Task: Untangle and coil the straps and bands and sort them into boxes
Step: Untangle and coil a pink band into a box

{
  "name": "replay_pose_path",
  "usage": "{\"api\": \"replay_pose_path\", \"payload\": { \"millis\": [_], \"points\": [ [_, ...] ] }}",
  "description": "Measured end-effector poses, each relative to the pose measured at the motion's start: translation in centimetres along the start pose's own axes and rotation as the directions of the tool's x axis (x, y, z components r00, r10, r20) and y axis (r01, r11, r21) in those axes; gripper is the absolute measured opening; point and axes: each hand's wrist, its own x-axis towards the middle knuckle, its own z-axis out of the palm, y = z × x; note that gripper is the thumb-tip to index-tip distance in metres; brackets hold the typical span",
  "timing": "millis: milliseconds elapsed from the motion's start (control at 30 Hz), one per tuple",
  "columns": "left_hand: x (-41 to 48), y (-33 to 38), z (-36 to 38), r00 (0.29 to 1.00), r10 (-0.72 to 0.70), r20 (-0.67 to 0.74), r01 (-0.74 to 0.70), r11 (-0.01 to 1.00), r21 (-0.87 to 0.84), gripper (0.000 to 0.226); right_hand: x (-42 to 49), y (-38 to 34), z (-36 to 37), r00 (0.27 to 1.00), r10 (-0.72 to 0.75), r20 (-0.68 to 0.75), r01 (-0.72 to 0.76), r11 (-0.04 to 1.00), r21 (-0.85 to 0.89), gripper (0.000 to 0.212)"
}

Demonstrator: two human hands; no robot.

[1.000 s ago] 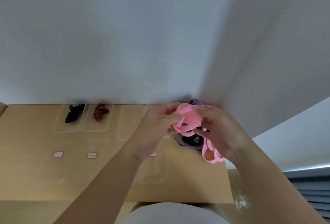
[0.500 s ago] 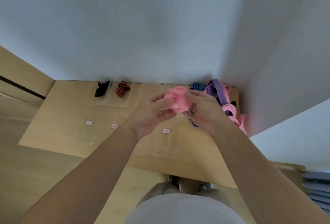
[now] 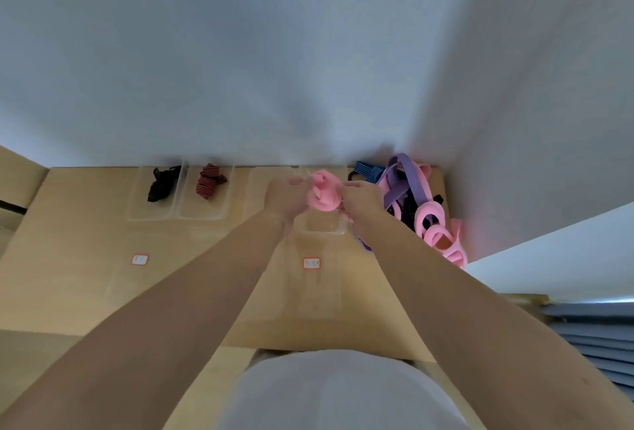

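A coiled pink band [image 3: 322, 193] is held between both hands over a clear box [image 3: 320, 225] at the back of the wooden table. My left hand [image 3: 286, 198] grips its left side and my right hand [image 3: 360, 198] pinches its right side. To the right, in the corner, lies a tangled pile of pink, purple and blue striped straps [image 3: 417, 200]. A black strap [image 3: 161, 183] lies in the far-left clear box [image 3: 151, 213], and a red striped strap [image 3: 209, 182] lies in the box next to it [image 3: 202, 215].
More clear boxes stand on the table, one with a red-edged label [image 3: 311, 263] and another label [image 3: 139, 259] to the left. Walls close off the back and right. The table's front edge [image 3: 308, 347] is near my body.
Both hands have moved the pink coil away from me, from near my chest to above the back-row clear box. The camera view has shifted and widened.
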Motion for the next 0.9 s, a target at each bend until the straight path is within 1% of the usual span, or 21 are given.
{"api": "replay_pose_path", "payload": {
  "millis": [33,100,167,200,233,267,333,367,400,467,533,633,700,767,833,900],
  "points": [
    [0.7,0.1,-0.1,1.000,0.018,0.001,-0.018,0.998,0.056,0.006,0.5,0.0,0.5,1.000,-0.002,-0.017,0.001,0.999,-0.042,0.022],
    [2.2,0.1,-0.4,0.998,0.060,-0.009,-0.058,0.985,0.161,0.016,1.8,0.3,1.6,0.999,-0.010,-0.042,0.006,0.995,-0.095,0.024],
    [3.7,-0.1,-0.6,0.994,0.106,-0.004,-0.101,0.954,0.282,0.014,2.6,0.4,2.7,0.998,-0.024,-0.066,0.015,0.990,-0.137,0.024],
    [4.5,-0.3,-0.6,0.992,0.122,0.019,-0.121,0.933,0.339,0.016,2.8,0.5,3.3,0.997,-0.023,-0.068,0.013,0.990,-0.144,0.021],
    [5.1,-0.4,-0.6,0.992,0.127,0.025,-0.127,0.920,0.370,0.019,2.3,0.1,3.8,0.998,-0.023,-0.051,0.016,0.991,-0.131,0.016],
    [5.1,-0.2,-0.5,0.992,0.123,0.015,-0.119,0.918,0.379,0.022,2.0,-0.1,4.1,0.999,-0.019,-0.032,0.015,0.992,-0.125,0.015],
    [5.2,0.1,-0.5,0.991,0.132,0.007,-0.125,0.921,0.368,0.027,1.7,0.0,4.7,0.999,-0.041,0.003,0.041,0.987,-0.155,0.030],
    [5.4,0.0,-0.6,0.989,0.148,0.028,-0.148,0.914,0.378,0.027,1.5,0.2,5.0,0.997,-0.069,0.018,0.071,0.979,-0.193,0.034],
    [5.4,-0.1,-0.7,0.984,0.171,0.055,-0.178,0.899,0.400,0.026,1.5,0.5,5.3,0.994,-0.104,0.014,0.105,0.964,-0.243,0.034],
    [5.6,-0.5,-1.4,0.976,0.199,0.082,-0.215,0.882,0.419,0.029,1.7,1.2,5.9,0.987,-0.156,0.024,0.156,0.931,-0.331,0.029],
    [5.9,-0.9,-1.9,0.969,0.210,0.131,-0.246,0.872,0.424,0.027,1.6,1.6,6.3,0.983,-0.181,0.022,0.172,0.878,-0.447,0.030],
    [5.9,-1.2,-2.3,0.957,0.219,0.193,-0.286,0.837,0.467,0.026,0.6,1.3,6.3,0.977,-0.212,0.027,0.175,0.721,-0.670,0.036],
    [5.9,-1.2,-2.2,0.943,0.235,0.235,-0.326,0.790,0.519,0.026,0.2,1.3,5.8,0.958,-0.287,0.010,0.203,0.654,-0.729,0.035],
    [5.2,-0.7,-1.9,0.912,0.273,0.307,-0.404,0.729,0.552,0.028,0.0,1.4,5.1,0.936,-0.351,-0.034,0.218,0.653,-0.725,0.031],
    [4.4,-0.3,-1.2,0.844,0.351,0.406,-0.532,0.645,0.548,0.028,0.1,1.6,3.7,0.918,-0.388,-0.077,0.235,0.692,-0.683,0.026],
    [3.5,0.0,-0.5,0.779,0.449,0.438,-0.627,0.560,0.541,0.017,-0.3,1.3,1.5,0.890,-0.437,-0.127,0.227,0.668,-0.708,0.018]
  ]
}}
